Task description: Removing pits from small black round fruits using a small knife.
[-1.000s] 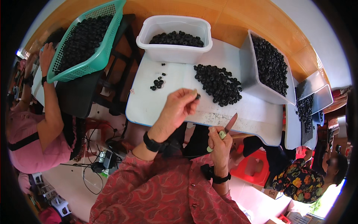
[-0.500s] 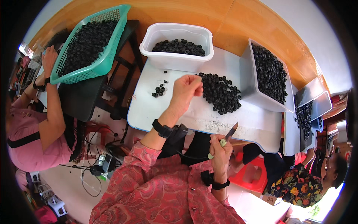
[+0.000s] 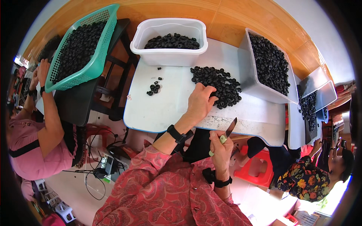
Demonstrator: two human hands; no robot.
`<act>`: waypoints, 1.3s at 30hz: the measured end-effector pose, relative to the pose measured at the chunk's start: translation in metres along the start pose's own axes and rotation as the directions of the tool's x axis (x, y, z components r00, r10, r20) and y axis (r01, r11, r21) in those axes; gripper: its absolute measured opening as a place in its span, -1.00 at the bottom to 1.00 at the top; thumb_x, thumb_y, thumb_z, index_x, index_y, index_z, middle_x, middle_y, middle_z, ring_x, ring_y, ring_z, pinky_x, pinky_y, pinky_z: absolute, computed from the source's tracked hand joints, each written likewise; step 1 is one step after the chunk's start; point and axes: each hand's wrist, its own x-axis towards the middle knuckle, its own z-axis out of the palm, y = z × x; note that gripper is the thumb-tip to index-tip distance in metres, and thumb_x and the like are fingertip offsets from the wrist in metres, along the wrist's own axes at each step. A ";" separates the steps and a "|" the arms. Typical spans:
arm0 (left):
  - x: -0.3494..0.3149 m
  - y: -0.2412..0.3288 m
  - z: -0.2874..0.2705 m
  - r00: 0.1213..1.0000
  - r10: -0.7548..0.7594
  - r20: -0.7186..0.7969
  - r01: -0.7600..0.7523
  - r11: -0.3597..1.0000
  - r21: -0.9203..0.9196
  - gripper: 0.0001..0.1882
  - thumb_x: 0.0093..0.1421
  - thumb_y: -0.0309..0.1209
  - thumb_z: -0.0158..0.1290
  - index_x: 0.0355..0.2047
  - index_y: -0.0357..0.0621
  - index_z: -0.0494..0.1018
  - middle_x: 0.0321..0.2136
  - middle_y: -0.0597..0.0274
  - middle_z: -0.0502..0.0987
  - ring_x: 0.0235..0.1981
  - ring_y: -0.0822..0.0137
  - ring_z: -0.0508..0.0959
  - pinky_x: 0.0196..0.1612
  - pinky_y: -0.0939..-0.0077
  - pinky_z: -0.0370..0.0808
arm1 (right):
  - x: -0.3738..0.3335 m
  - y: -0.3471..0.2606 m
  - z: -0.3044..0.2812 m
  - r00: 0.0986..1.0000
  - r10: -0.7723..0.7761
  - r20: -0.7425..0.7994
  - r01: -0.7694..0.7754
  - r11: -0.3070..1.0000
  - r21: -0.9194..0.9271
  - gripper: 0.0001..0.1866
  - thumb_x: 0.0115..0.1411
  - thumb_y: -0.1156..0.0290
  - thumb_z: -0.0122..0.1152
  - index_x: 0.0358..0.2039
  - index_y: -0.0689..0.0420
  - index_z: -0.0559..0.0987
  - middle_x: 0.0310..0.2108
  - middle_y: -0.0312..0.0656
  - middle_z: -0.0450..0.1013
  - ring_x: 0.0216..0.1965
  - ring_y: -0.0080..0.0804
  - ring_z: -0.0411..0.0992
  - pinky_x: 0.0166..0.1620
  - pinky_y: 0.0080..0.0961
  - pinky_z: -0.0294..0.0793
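My left hand [image 3: 200, 101] reaches over the white table to the near left edge of a loose pile of small black ring-shaped parts [image 3: 227, 90]. Its fingers are curled together at the pile, and whatever lies between the fingertips cannot be made out. Close to the table's front edge, my right hand [image 3: 221, 147] grips a knife [image 3: 231, 128] by its pale green handle. The dark blade points up and to the right. Several black pieces [image 3: 153, 89] lie apart on the left of the table.
Behind the pile stands a white tub [image 3: 169, 59] of black parts; a tall clear bin [image 3: 247, 71] of them is on the right. On a dark stand at left sits a green basket [image 3: 77, 80]. Co-workers sit on both sides. A red stool [image 3: 260, 175] and cables [image 3: 90, 184] are below.
My left hand has come down onto the pile from its raised place left of it. The knife stays in my right hand. The whole view has shifted slightly.
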 end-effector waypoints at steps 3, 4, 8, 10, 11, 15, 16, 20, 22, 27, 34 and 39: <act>0.001 0.002 0.004 1.000 0.026 -0.010 -0.025 0.997 0.079 -0.70 0.02 -0.39 0.28 -0.22 -0.04 0.51 -0.33 0.13 0.38 -0.36 0.10 0.48 -0.35 0.25 0.47 | 0.000 0.001 0.000 1.000 -0.004 -0.008 0.004 1.000 -0.021 -0.86 0.28 0.38 0.21 -0.38 0.16 0.55 -0.68 -0.48 0.27 -0.70 -0.77 0.16 -0.63 -0.74 0.09; 0.001 0.005 0.004 1.000 0.028 -0.007 -0.028 0.995 0.100 -0.71 0.02 -0.38 0.28 -0.22 -0.03 0.51 -0.34 0.13 0.38 -0.35 0.10 0.48 -0.35 0.25 0.47 | 0.000 0.002 0.001 1.000 -0.006 -0.013 0.005 1.000 -0.025 -0.86 0.28 0.38 0.21 -0.38 0.16 0.55 -0.69 -0.48 0.27 -0.70 -0.77 0.16 -0.63 -0.74 0.09; -0.001 0.003 0.008 0.996 0.076 -0.043 -0.068 0.984 0.165 -0.71 0.01 -0.35 0.31 -0.24 -0.04 0.54 -0.33 0.13 0.40 -0.40 0.12 0.50 -0.37 0.29 0.48 | 0.000 0.002 0.002 1.000 -0.022 0.000 0.022 0.999 -0.036 -0.86 0.27 0.38 0.22 -0.37 0.16 0.55 -0.69 -0.47 0.27 -0.71 -0.77 0.16 -0.64 -0.74 0.09; -0.002 0.002 0.009 0.995 0.086 -0.047 -0.079 0.988 0.133 -0.73 0.03 -0.37 0.28 -0.24 -0.04 0.52 -0.34 0.12 0.38 -0.38 0.09 0.48 -0.36 0.26 0.47 | 0.000 0.004 0.001 1.000 -0.026 0.002 0.026 0.998 -0.052 -0.86 0.27 0.38 0.22 -0.37 0.16 0.55 -0.69 -0.47 0.27 -0.71 -0.76 0.16 -0.64 -0.74 0.09; -0.002 0.001 0.009 0.995 0.090 -0.050 -0.084 0.990 0.118 -0.74 0.04 -0.39 0.27 -0.24 -0.04 0.51 -0.35 0.11 0.37 -0.36 0.07 0.47 -0.36 0.24 0.47 | 0.000 0.004 0.001 1.000 -0.026 -0.001 0.026 0.998 -0.057 -0.86 0.27 0.37 0.22 -0.37 0.16 0.55 -0.69 -0.47 0.27 -0.71 -0.76 0.16 -0.64 -0.73 0.09; -0.007 -0.002 0.001 0.999 0.001 -0.037 -0.011 0.964 -0.266 -0.74 0.08 -0.46 0.25 -0.20 -0.12 0.51 -0.37 0.16 0.42 -0.43 0.28 0.51 -0.40 0.42 0.47 | -0.001 0.002 0.001 1.000 -0.019 -0.005 0.019 0.996 -0.083 -0.85 0.27 0.36 0.22 -0.38 0.17 0.55 -0.70 -0.47 0.26 -0.71 -0.75 0.17 -0.64 -0.73 0.09; -0.009 -0.001 -0.003 0.999 -0.033 -0.019 0.023 0.921 -0.388 -0.75 0.10 -0.47 0.23 -0.18 -0.14 0.50 -0.38 0.19 0.44 -0.45 0.35 0.51 -0.41 0.48 0.47 | -0.001 0.002 0.001 1.000 -0.014 -0.003 0.014 0.996 -0.091 -0.84 0.27 0.36 0.22 -0.38 0.17 0.54 -0.70 -0.47 0.26 -0.71 -0.75 0.17 -0.64 -0.73 0.09; -0.019 0.007 -0.030 0.959 -0.164 0.233 0.284 0.516 -0.808 -0.79 0.22 -0.54 0.12 -0.13 -0.26 0.50 -0.40 0.35 0.51 -0.45 0.55 0.49 -0.40 0.64 0.47 | -0.001 0.000 0.005 1.000 -0.016 -0.007 0.015 0.994 -0.107 -0.84 0.27 0.36 0.21 -0.38 0.18 0.54 -0.71 -0.46 0.26 -0.71 -0.75 0.18 -0.63 -0.73 0.11; -0.027 0.014 -0.045 0.930 -0.187 0.316 0.367 0.428 -0.826 -0.77 0.25 -0.54 0.08 -0.07 -0.26 0.49 -0.40 0.34 0.51 -0.46 0.55 0.49 -0.39 0.64 0.47 | -0.001 0.000 0.007 1.000 -0.010 -0.004 0.009 0.992 -0.127 -0.84 0.27 0.36 0.21 -0.37 0.18 0.54 -0.70 -0.46 0.27 -0.70 -0.75 0.18 -0.63 -0.73 0.12; -0.053 0.020 -0.060 0.854 -0.226 0.468 0.515 0.243 -0.822 -0.74 0.30 -0.53 0.01 0.00 -0.25 0.46 -0.40 0.28 0.52 -0.47 0.55 0.49 -0.39 0.65 0.48 | 0.000 -0.010 0.015 0.996 -0.089 -0.028 0.084 0.987 -0.133 -0.83 0.27 0.37 0.21 -0.23 0.21 0.56 -0.61 -0.44 0.33 -0.67 -0.76 0.20 -0.61 -0.74 0.15; -0.077 0.013 -0.061 0.819 -0.238 0.522 0.566 0.190 -0.802 -0.80 0.32 -0.50 0.01 -0.07 -0.29 0.46 -0.40 0.20 0.56 -0.46 0.48 0.57 -0.40 0.58 0.59 | 0.000 -0.013 0.018 0.991 -0.137 0.005 0.137 0.986 -0.095 -0.68 0.21 0.43 0.29 -0.02 0.21 0.55 -0.36 -0.39 0.42 -0.51 -0.75 0.26 -0.49 -0.77 0.24; -0.084 0.012 -0.064 0.815 -0.231 0.531 0.575 0.213 -0.790 -0.82 0.31 -0.47 0.04 -0.13 -0.30 0.48 -0.43 0.20 0.57 -0.49 0.46 0.58 -0.41 0.58 0.60 | -0.003 -0.020 0.027 0.991 -0.136 0.014 0.137 0.989 -0.053 -0.71 0.20 0.44 0.30 -0.07 0.21 0.57 -0.39 -0.39 0.44 -0.50 -0.76 0.27 -0.50 -0.77 0.22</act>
